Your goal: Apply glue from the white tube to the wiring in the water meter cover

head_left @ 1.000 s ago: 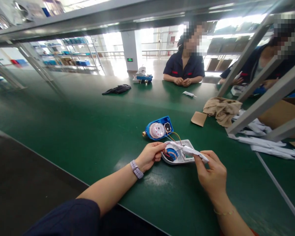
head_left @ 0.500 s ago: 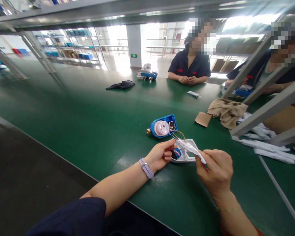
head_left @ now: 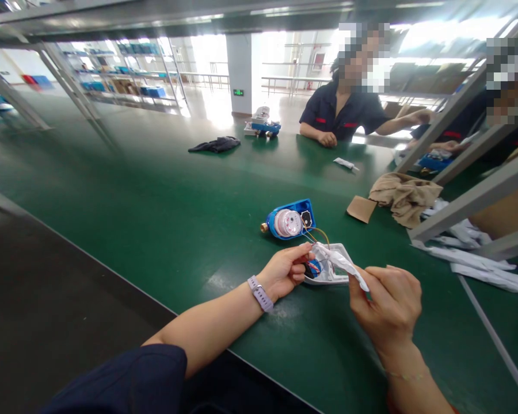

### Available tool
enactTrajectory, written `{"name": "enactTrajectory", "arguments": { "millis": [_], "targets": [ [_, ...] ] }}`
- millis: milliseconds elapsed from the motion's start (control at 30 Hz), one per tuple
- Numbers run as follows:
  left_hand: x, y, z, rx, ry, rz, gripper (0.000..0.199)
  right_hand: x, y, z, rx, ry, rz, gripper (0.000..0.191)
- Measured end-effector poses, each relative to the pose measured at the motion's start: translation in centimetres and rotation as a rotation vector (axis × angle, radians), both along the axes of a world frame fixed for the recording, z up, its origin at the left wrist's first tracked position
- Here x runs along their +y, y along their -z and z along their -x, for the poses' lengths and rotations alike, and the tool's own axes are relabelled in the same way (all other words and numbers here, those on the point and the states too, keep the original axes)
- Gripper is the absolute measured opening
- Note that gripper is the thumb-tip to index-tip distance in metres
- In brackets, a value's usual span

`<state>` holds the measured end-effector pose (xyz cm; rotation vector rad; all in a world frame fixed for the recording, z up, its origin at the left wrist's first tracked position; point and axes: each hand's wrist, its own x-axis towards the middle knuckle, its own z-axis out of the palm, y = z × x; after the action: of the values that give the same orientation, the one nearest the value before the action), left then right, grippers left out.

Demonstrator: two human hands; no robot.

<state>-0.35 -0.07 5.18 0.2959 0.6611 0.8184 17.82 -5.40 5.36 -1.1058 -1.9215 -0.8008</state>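
Observation:
A crumpled white squeeze tube (head_left: 345,265) is gripped at its rear end by my right hand (head_left: 391,307), and its front end points at my left fingertips. My left hand (head_left: 285,270) is closed in a pinch by the tube's front end and some thin wires; which of them it holds is hidden. Below both lies a white plastic cover (head_left: 339,278), hollow side up, with a blue part and red wires inside. Thin wires (head_left: 323,233) run from it to a blue water meter (head_left: 288,223) with a brass fitting, lying just beyond.
On the green table (head_left: 155,230) lie a brown cardboard piece (head_left: 361,209), a beige cloth (head_left: 403,192), several white tubes (head_left: 479,259), a dark cloth (head_left: 216,144) and another blue meter (head_left: 265,127). Slanted metal posts (head_left: 453,198) stand at right. A co-worker (head_left: 343,112) sits opposite, another beyond the posts.
My right hand has shifted slightly right and down with the tube; my left hand stays by its front end. The co-worker opposite has stretched one arm toward the right.

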Motion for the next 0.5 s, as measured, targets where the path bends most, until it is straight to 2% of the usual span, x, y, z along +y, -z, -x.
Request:
{"name": "enactTrajectory", "arguments": {
  "millis": [500],
  "targets": [
    [-0.06,0.12,-0.08,0.011,-0.01,-0.018,0.021,0.11,0.03,0.03,0.045,-0.018,0.005,0.01]
  ]
}}
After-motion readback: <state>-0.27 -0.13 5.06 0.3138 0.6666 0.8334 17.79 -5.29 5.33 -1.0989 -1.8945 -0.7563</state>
